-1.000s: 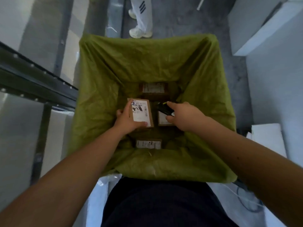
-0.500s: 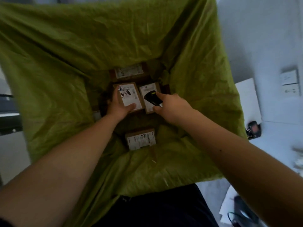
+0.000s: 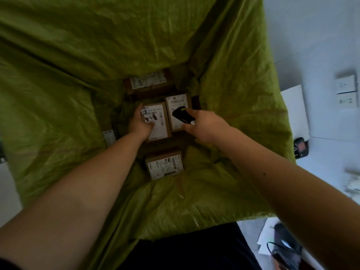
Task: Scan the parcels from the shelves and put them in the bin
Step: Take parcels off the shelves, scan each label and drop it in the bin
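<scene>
now both hands (image 3: 140,123) reach deeper, parcel (image 3: 157,121) nearly among the others.

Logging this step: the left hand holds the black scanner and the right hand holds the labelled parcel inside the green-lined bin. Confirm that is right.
The hands are swapped. In the head view the right hand holds the black scanner, and the left hand holds the labelled parcel inside the green-lined bin.

Off to the right, a pale wall (image 3: 311,36) carries two white sockets (image 3: 345,84), one above the other. Below, white papers (image 3: 266,240) lie on the floor, and the light is dim.
</scene>
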### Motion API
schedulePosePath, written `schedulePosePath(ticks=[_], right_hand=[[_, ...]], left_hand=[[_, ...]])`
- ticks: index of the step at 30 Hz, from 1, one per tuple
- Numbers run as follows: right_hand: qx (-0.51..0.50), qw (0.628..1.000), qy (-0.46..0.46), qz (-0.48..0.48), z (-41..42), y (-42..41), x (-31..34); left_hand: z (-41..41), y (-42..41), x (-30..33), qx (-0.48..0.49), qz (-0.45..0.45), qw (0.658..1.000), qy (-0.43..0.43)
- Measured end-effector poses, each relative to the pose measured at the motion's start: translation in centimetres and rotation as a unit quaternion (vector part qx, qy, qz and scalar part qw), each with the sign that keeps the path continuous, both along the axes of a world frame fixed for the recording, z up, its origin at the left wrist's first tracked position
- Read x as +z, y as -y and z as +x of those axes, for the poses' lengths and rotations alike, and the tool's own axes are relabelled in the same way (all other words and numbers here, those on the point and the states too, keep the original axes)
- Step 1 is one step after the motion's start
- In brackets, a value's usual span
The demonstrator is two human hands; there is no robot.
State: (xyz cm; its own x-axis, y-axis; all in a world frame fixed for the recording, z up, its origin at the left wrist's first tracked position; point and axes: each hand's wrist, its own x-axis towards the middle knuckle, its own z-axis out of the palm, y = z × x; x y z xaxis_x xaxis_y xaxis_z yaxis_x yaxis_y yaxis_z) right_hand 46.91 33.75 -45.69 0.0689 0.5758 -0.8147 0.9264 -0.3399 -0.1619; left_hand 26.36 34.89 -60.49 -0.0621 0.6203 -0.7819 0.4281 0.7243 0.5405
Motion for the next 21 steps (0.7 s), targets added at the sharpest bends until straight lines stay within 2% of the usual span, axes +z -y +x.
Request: schedulePosePath(ticks=[12,18,21], right_hand=[[-0.004,1.000,-0.020,0.017,0.2,0.2,0.0],[-0.001,1.000,-0.012,0.023,0.4,0.8,-0.1],[-0.008,0.999,-0.013,0.028,0.3,0.9,-0.4]], left_hand=[[0.3,-1.4,-1.8,-0.043,-0.024,0.998,-0.040],[-0.2,-1.6,-1.4,-0.015,0.006,0.998,-0.054],[-0.4,-1.8,-1.0,-0.033,0.043,0.993,-0.103]])
